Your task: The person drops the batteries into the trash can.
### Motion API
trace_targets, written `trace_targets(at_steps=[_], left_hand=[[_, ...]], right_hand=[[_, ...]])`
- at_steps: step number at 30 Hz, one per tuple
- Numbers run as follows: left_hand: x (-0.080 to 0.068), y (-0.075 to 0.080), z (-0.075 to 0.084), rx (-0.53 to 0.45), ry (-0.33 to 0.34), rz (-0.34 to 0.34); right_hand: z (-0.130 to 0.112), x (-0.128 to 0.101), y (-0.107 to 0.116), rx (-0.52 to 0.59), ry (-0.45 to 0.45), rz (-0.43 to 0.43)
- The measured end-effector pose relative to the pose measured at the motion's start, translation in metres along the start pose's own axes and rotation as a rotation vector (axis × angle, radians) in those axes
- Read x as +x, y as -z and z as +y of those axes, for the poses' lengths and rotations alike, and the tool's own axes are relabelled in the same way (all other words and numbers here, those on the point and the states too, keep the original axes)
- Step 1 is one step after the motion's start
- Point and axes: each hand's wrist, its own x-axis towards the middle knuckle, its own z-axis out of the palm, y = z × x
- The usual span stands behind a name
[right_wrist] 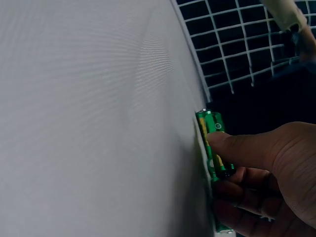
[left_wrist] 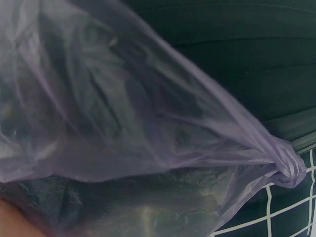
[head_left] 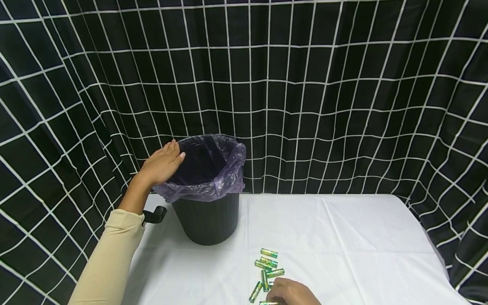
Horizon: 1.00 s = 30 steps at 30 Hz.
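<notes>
My left hand (head_left: 162, 164) rests with straight fingers on the left rim of a black bin (head_left: 207, 220), over its purple bin liner (head_left: 231, 173). In the left wrist view the translucent liner (left_wrist: 123, 108) fills most of the picture, knotted at the right. At the bottom edge of the head view my right hand (head_left: 292, 292) is among green and gold batteries (head_left: 269, 253) on the table. The right wrist view shows the thumb pressing a green battery (right_wrist: 220, 148) against the fingers. More green shows beneath those fingers, partly hidden.
A white cloth (head_left: 324, 237) with fold creases covers the table. Several loose batteries lie in a loose cluster right of the bin and in front of it. A black curtain (head_left: 297, 97) with a white grid hangs behind and at both sides.
</notes>
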Motion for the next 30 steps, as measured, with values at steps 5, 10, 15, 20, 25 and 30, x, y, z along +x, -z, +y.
trace_targets(at_steps=[5,10,15,20,25,30], left_hand=[[0.001,-0.001,0.0,-0.007,-0.006,0.014],[0.001,-0.003,0.0,-0.016,-0.004,0.012],[0.0,-0.001,0.0,-0.013,-0.008,0.018],[0.002,0.005,0.001,-0.015,-0.011,0.029],[0.0,0.005,0.003,-0.015,-0.017,0.027],[0.0,-0.001,0.002,-0.015,-0.014,0.027]], right_hand=[[-0.002,0.003,0.006,0.042,0.059,0.022],[-0.01,0.004,0.01,0.022,0.146,0.056],[-0.022,0.008,0.017,-0.062,0.225,0.113],[-0.035,0.014,0.03,-0.217,0.311,0.173],[-0.042,0.019,0.037,-0.327,0.446,0.266],[-0.049,0.021,0.042,-0.361,0.502,0.317]])
